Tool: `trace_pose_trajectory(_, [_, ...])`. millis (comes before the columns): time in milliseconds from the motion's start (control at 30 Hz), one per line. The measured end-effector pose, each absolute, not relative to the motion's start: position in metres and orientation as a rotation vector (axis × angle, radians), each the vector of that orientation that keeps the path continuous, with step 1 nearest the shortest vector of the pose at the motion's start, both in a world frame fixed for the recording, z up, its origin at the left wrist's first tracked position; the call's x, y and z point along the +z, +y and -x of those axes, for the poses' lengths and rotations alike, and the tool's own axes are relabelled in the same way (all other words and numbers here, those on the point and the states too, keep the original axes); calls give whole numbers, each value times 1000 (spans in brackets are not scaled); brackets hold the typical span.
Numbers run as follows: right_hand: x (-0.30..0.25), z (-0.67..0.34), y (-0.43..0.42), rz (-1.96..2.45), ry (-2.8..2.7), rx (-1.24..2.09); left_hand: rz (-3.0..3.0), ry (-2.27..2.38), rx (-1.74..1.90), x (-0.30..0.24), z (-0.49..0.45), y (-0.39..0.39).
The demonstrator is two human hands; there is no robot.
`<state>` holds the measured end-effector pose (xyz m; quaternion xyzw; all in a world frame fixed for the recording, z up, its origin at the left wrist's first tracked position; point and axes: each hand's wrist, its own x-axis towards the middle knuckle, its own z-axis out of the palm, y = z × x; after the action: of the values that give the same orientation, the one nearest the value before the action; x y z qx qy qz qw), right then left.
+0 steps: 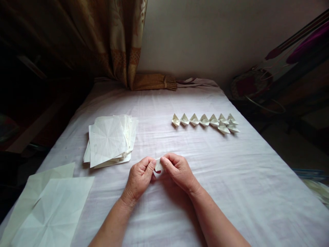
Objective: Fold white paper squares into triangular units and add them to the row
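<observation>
Here I have the left hand [138, 175] and right hand [179, 171] pinching a folded paper [158, 165] between them, over the bedsheet [154, 137]: mid-crease, I judge, though much is hidden; next wants even pressure.

Home: gold curtain [120, 44], pale cloth [154, 106]

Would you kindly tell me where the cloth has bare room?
Bare: between the stack and the folded pieces, and right of the right hand, nearer than those pieces. Crowded: the left side, with stack and loose papers.
</observation>
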<state>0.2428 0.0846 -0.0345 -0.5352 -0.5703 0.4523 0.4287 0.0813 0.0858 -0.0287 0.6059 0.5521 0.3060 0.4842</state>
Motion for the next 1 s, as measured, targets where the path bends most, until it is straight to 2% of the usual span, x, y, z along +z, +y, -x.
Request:
trace_pose_trajectory(233, [-40,-240,84,1385,-1441,1001,-1510,1228,613,-21,-80,88])
trace_pose_trajectory(533, [-32,-245,84,1260,-1480,1282,-1262,1191,780,-30,-80,89])
trace_pose_trajectory(1000, [-29,-248,82,1208,-1539,1263,-1264,1167,666,-26,-75,90])
